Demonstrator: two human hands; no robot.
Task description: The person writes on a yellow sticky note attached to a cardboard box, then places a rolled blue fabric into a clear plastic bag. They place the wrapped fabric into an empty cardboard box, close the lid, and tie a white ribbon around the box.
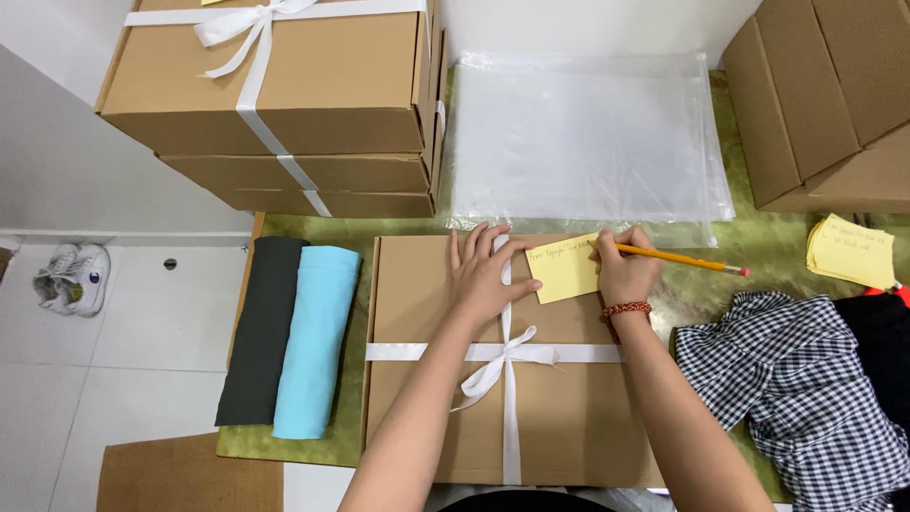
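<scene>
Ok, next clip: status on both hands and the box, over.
Left hand flat on ribboned cardboard box. Right hand in a pencil grip, tip at yellow note. Nothing in the way.

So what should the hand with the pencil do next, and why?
Probably keep the pencil moving along the yellow note. The right hand has its tip at the note's upper edge, with only one line of writing there and bare paper below. The left hand lies flat on the ribboned cardboard box, steadying things beside the note.
</scene>
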